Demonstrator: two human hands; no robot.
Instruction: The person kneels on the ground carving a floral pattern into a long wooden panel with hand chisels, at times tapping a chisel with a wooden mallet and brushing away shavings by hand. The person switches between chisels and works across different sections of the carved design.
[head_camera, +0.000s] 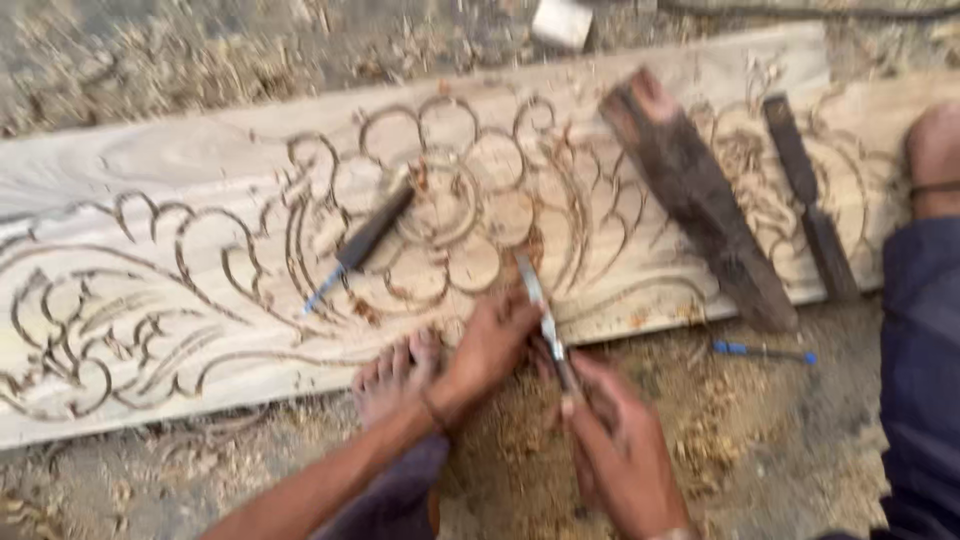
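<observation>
On the carved wooden plank (200, 250) a dark-handled chisel (365, 240) lies aslant, while the left hand (490, 345) and right hand (620, 450) clench their fingers around a metal chisel (545, 325), long axis near upright, tip up-left onto the plank's lower edge, beside a dark wooden mallet (700, 200).

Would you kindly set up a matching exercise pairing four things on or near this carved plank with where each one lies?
Things:
1. chisel
2. mallet
3. blue pen
4. dark-handled tool

Places:
A. on the shavings below the plank
B. across the carved flower
C. held by both hands, left hand and right hand
D. slanting across the plank, right of the flower

Pairs: 1-C, 2-D, 3-A, 4-B
</observation>
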